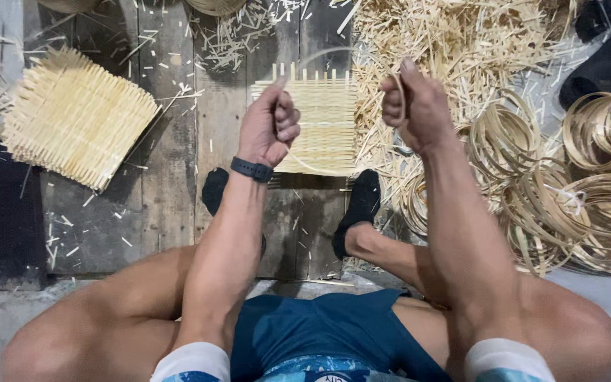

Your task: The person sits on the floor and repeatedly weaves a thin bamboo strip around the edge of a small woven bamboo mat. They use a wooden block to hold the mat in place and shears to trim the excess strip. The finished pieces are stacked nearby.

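Both fists hide the bent strip's (pixel 334 53) ends.

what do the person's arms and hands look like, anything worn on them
Both arms are bare to short white sleeves with blue trim. The left hand has a dark rectangular smartwatch on a black band at its wrist. The right hand wears nothing.

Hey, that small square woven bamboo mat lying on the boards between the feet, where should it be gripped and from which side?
Probably the small square woven bamboo mat is best pinched at its near edge, coming from the person's side: it lies flat, and loose strip ends bristle along its far edge.
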